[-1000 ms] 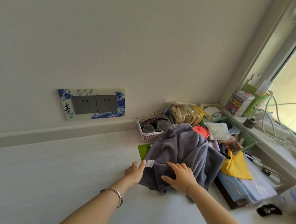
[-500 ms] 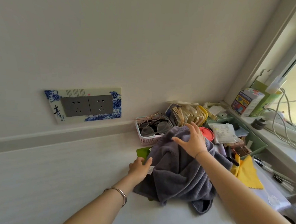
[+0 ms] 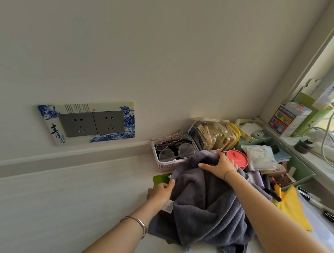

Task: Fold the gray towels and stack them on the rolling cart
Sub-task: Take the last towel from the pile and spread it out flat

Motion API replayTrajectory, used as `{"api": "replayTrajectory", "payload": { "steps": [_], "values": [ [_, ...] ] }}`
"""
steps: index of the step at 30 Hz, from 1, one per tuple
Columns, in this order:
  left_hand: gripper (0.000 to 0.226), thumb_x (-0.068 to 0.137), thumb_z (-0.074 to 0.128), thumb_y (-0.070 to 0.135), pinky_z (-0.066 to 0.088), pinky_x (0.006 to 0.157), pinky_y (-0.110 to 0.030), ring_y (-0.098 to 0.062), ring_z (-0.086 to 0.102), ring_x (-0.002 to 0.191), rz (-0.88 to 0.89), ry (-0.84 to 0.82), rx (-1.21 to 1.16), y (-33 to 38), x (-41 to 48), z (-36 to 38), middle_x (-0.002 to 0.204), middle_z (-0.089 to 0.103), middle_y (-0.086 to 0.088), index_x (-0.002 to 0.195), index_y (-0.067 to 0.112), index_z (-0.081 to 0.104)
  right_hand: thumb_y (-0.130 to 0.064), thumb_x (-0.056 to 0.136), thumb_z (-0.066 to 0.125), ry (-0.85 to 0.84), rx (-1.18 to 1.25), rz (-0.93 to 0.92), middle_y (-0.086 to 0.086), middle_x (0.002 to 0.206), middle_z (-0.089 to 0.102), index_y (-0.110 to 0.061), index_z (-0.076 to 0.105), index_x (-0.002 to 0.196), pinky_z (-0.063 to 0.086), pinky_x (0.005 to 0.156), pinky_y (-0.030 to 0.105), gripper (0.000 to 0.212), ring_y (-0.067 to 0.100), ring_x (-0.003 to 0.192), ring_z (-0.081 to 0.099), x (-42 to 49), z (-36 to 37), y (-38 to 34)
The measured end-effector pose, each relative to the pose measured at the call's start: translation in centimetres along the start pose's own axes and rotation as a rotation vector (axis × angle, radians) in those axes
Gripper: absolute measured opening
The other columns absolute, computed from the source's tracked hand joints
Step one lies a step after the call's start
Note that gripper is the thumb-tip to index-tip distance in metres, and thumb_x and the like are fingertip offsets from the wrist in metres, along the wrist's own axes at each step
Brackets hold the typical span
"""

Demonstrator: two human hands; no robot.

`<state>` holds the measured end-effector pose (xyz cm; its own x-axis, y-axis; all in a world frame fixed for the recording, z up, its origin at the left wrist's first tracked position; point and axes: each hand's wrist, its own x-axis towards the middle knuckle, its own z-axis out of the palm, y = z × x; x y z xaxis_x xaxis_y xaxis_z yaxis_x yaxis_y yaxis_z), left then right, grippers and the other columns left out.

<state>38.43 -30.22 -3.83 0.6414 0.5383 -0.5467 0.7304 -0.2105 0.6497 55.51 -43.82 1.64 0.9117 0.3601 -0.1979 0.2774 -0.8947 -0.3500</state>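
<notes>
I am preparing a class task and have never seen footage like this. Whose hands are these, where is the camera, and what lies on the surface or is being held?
There is no machine here: a person works with two bare hands. The view comes from one wide-angle camera worn on the person's head, looking forward and down at the work.

The left hand grips the left edge of a crumpled gray towel. The right hand grips its top fold.

The towel lies on a white surface that runs along a wall. Behind the towel stand a pink basket holding eyeglasses and a red-lidded container. A yellow cloth lies to the right.
</notes>
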Motion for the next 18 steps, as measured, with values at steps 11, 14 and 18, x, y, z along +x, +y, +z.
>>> {"api": "replayTrajectory", "payload": {
  "steps": [11,14,18],
  "values": [
    [0.054,0.064,0.081,0.051,0.054,0.085,-0.029,-0.012,0.067,0.091,0.143,-0.148,-0.478,1.2,-3.4,-2.1,0.1,0.072,0.0,0.102,0.015,0.066,-0.067,0.061,0.071,-0.164,0.105,-0.308,-0.004,0.094,0.068,-0.021,0.065,0.091,0.046,0.086,0.033,0.055,0.012,0.092,0.059,-3.2,-3.8,-0.5],
    [0.043,0.077,0.074,0.043,0.054,0.08,-0.022,-0.01,0.069,0.09,0.241,-0.239,-0.506,2.3,-5.6,-4.9,0.1,0.073,-0.001,0.108,0.014,0.067,-0.039,0.071,0.077,-0.278,0.326,-0.321,-0.015,0.066,0.069,-0.022,0.067,0.077,0.048,0.066,0.013,0.02,-0.007,0.066,0.063,-5.6,-6.8,-1.9],
    [0.043,0.086,0.062,0.043,0.055,0.074,-0.02,-0.013,0.07,0.087,0.314,-0.341,-0.548,4.0,-9.8,-9.6,0.1,0.073,-0.004,0.115,0.012,0.064,-0.068,0.046,0.079,-0.289,0.469,-0.304,-0.003,0.09,0.075,-0.023,0.073,0.095,0.055,0.084,0.028,0.066,0.012,0.087,0.069,-8.0,-9.6,-4.3]
  ]
}}
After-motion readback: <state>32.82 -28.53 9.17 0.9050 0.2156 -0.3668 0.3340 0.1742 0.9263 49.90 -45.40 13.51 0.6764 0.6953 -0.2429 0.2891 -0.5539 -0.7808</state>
